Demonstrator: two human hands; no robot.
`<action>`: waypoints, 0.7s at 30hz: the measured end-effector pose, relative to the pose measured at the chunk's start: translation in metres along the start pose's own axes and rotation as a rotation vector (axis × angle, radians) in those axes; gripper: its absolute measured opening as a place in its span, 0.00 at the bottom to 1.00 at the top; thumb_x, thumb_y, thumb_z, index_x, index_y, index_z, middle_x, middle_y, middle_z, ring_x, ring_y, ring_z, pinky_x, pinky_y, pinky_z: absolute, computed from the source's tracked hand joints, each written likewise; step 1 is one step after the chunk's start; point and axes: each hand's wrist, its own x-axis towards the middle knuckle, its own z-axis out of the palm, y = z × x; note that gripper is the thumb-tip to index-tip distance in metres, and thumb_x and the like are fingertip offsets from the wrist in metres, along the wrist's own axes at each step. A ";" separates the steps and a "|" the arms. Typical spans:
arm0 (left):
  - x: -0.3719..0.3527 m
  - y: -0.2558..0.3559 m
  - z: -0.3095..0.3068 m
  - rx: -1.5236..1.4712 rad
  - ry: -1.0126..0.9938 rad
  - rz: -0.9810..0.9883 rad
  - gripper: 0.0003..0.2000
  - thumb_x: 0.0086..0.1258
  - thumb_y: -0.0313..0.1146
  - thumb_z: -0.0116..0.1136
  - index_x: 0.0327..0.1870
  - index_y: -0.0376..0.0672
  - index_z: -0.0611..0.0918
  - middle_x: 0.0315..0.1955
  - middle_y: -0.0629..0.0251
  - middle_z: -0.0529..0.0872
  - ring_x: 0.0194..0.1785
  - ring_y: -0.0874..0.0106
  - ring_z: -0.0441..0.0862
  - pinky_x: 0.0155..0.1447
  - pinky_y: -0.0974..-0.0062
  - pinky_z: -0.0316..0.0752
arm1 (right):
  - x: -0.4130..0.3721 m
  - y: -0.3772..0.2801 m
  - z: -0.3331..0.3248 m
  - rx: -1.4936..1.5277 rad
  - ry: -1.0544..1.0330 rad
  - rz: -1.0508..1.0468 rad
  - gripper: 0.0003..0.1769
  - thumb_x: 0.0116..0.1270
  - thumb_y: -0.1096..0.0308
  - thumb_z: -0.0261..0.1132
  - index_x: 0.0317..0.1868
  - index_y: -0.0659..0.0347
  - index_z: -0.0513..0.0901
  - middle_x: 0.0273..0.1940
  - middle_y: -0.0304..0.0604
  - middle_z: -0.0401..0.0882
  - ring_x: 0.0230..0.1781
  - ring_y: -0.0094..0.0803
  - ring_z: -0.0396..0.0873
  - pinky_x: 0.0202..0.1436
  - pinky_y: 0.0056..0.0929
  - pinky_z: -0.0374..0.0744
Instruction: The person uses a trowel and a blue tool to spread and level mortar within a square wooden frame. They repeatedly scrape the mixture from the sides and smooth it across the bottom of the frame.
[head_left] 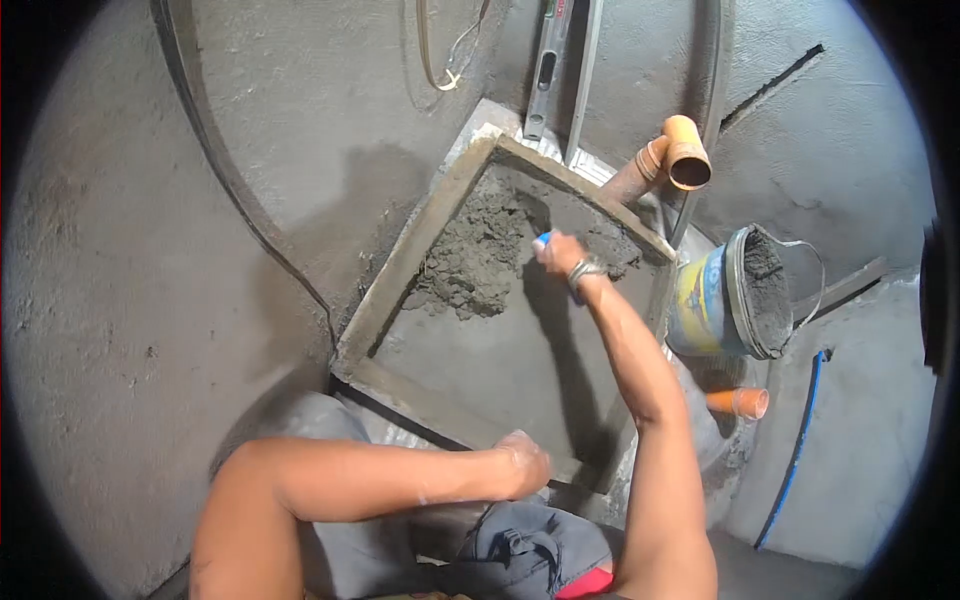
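Note:
My right hand (562,254) is closed around the blue handle of a trowel (543,238), whose dark blade is hard to make out against the mortar. It reaches over a square, rimmed tray of cement (400,262). Beside the trowel, on the left, rises a lumpy heap of wet mortar (475,258); a smaller patch of mortar (612,243) lies to its right. Over the tray's near rim my left hand (524,465) is curled into a fist, with no object showing in it.
A tilted bucket of mortar (770,290) stands right of the tray. Orange pipes (688,150) rise behind it, and another orange pipe end (740,402) lies lower right. A spirit level (547,75) leans at the back wall. A blue conduit (795,450) runs at right.

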 end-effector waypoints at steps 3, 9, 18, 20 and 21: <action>0.002 -0.001 0.004 -0.010 0.017 -0.031 0.08 0.60 0.31 0.58 0.37 0.44 0.87 0.39 0.62 0.88 0.44 0.65 0.86 0.43 0.66 0.78 | -0.022 -0.009 -0.013 0.163 -0.050 0.020 0.33 0.64 0.44 0.53 0.44 0.72 0.79 0.42 0.71 0.78 0.48 0.64 0.76 0.53 0.50 0.75; -0.003 0.002 -0.004 0.027 -0.033 0.020 0.09 0.61 0.30 0.57 0.38 0.43 0.87 0.39 0.61 0.88 0.44 0.64 0.85 0.44 0.65 0.78 | -0.007 0.017 0.023 0.402 0.085 0.066 0.34 0.66 0.44 0.50 0.35 0.75 0.80 0.37 0.70 0.79 0.43 0.64 0.78 0.48 0.51 0.76; 0.000 0.005 0.001 -0.039 0.035 0.007 0.09 0.61 0.30 0.55 0.36 0.40 0.86 0.38 0.56 0.87 0.44 0.62 0.85 0.46 0.66 0.77 | -0.031 -0.021 -0.022 0.727 -0.060 0.264 0.29 0.67 0.49 0.51 0.24 0.70 0.76 0.19 0.53 0.79 0.17 0.41 0.81 0.23 0.39 0.80; -0.004 0.006 -0.007 -0.025 0.026 0.015 0.09 0.61 0.30 0.55 0.36 0.39 0.86 0.37 0.56 0.87 0.44 0.62 0.85 0.46 0.66 0.77 | -0.024 -0.032 -0.018 0.794 -0.036 0.290 0.29 0.67 0.49 0.51 0.24 0.71 0.76 0.19 0.52 0.78 0.17 0.41 0.80 0.21 0.39 0.79; -0.007 0.008 -0.009 -0.016 0.007 0.032 0.09 0.61 0.30 0.55 0.35 0.39 0.86 0.37 0.55 0.87 0.44 0.62 0.85 0.46 0.66 0.77 | -0.029 -0.033 -0.014 0.745 -0.086 0.261 0.28 0.67 0.50 0.52 0.24 0.70 0.75 0.19 0.50 0.77 0.16 0.40 0.79 0.20 0.39 0.79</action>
